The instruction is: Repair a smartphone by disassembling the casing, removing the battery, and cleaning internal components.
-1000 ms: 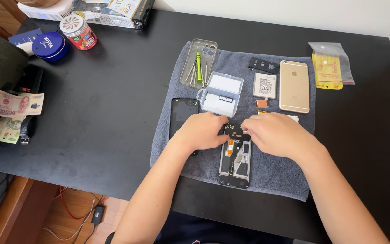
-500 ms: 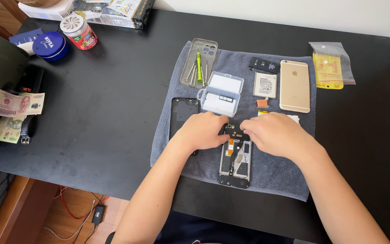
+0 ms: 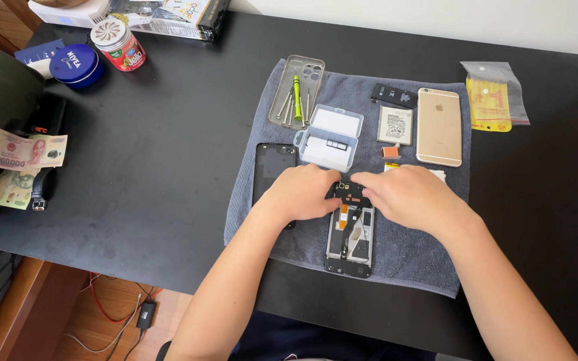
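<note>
- Opened phone (image 3: 350, 234): lies lengthwise on the grey towel (image 3: 409, 257), its lower end near the towel's front edge.
- Left hand (image 3: 300, 194): fingers curled down on the phone's top left corner; grip hidden.
- Right hand (image 3: 409, 195): fingers bent onto the phone's top right edge; cannot tell what they pinch.
- Clear plastic box (image 3: 329, 139): just behind both hands.
- Black panel (image 3: 274, 164): beside the left hand.
- Desk (image 3: 162, 174): bare dark surface left of the towel.
</note>
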